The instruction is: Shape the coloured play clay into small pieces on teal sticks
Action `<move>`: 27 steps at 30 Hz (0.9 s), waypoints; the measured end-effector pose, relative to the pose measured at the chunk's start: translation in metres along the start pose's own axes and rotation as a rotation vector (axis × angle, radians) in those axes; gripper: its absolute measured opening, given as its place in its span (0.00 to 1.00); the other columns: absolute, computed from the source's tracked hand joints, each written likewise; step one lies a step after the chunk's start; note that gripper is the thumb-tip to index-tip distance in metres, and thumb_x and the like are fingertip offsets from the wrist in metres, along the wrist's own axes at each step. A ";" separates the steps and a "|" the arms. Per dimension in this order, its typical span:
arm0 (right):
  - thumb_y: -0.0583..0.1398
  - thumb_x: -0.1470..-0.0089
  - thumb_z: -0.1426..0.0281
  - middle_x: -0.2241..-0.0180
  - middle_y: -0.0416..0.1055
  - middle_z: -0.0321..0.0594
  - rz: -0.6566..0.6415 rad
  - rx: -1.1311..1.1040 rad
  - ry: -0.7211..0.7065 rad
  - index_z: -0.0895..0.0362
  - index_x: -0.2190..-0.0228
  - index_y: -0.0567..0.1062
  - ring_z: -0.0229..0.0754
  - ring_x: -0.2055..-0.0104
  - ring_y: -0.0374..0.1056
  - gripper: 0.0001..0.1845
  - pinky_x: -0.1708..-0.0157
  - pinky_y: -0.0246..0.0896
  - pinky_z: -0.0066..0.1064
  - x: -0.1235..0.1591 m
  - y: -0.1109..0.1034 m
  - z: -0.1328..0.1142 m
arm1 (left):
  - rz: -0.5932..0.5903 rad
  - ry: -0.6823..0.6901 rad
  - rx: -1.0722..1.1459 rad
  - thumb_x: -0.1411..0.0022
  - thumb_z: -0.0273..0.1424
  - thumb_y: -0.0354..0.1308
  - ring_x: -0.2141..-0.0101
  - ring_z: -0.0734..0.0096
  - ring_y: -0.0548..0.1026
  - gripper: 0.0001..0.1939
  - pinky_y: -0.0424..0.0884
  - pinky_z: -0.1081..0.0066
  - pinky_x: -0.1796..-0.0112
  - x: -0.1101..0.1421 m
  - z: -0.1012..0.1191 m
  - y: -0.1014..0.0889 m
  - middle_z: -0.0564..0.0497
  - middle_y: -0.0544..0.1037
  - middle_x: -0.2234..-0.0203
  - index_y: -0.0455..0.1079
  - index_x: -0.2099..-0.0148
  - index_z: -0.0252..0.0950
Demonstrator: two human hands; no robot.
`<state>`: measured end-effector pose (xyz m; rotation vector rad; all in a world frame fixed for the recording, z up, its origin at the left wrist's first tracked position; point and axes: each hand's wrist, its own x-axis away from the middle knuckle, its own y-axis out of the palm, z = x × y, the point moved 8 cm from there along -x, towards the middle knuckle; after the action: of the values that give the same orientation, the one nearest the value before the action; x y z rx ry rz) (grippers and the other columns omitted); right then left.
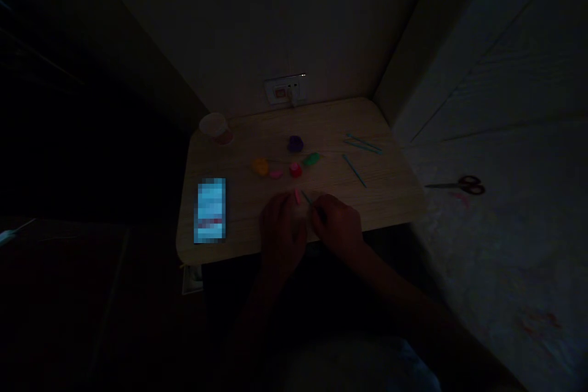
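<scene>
In dim light, my left hand point(282, 223) is bent over the near edge of the small table, its fingers closed about a short pink strip of modelling clay point(297, 197). My right hand point(339, 222) pinches a thin dark stick tool point(307, 198), whose tip points toward the pink strip. Just beyond my hands lie a red and pink clay piece point(296, 170), a small pink lump point(275, 174), an orange lump point(261, 166), a green leaf-shaped piece point(312, 159) and a purple lump point(295, 144).
Blue-green sticks point(354, 171) lie at the table's right. A lit phone point(210, 211) is on the left, with a clear cup point(215, 127) behind it. Scissors point(468, 185) rest on the pale surface at right. A wall socket point(285, 92) holds a plug above the wooden tabletop point(243, 196).
</scene>
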<state>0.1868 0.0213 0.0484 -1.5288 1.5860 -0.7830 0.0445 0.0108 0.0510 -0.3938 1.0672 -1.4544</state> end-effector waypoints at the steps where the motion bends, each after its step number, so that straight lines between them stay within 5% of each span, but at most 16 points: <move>1: 0.56 0.36 0.69 0.64 0.77 0.42 0.001 0.002 -0.004 0.55 0.65 0.75 0.44 0.65 0.72 0.08 0.69 0.53 0.33 0.000 0.000 0.000 | 0.002 -0.009 -0.005 0.33 0.31 0.58 0.38 0.49 0.67 0.26 0.62 0.49 0.36 -0.001 -0.001 0.001 0.38 0.70 0.39 0.62 0.34 0.36; 16: 0.57 0.36 0.65 0.66 0.78 0.42 0.047 -0.032 0.021 0.54 0.67 0.74 0.44 0.67 0.71 0.09 0.69 0.53 0.32 -0.002 -0.001 0.007 | 0.131 -0.159 -0.056 0.38 0.32 0.66 0.48 0.48 0.72 0.12 0.68 0.50 0.45 -0.027 -0.002 0.003 0.40 0.75 0.51 0.72 0.54 0.37; 20: 0.56 0.37 0.67 0.66 0.78 0.43 0.084 -0.053 0.030 0.55 0.66 0.75 0.43 0.66 0.71 0.08 0.69 0.54 0.32 -0.004 -0.008 0.015 | 0.107 -0.157 -0.066 0.35 0.29 0.62 0.51 0.51 0.73 0.03 0.68 0.51 0.47 -0.030 -0.003 0.004 0.43 0.76 0.55 0.73 0.59 0.38; 27: 0.57 0.36 0.65 0.67 0.77 0.42 0.085 -0.088 0.013 0.55 0.65 0.76 0.44 0.66 0.71 0.09 0.66 0.58 0.32 -0.005 -0.014 0.025 | 0.046 -0.088 -0.056 0.34 0.30 0.62 0.54 0.53 0.73 0.01 0.68 0.52 0.48 -0.035 -0.002 0.002 0.45 0.77 0.57 0.74 0.61 0.39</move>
<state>0.2151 0.0276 0.0482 -1.5101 1.7038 -0.6853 0.0517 0.0442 0.0600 -0.4661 1.0412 -1.3564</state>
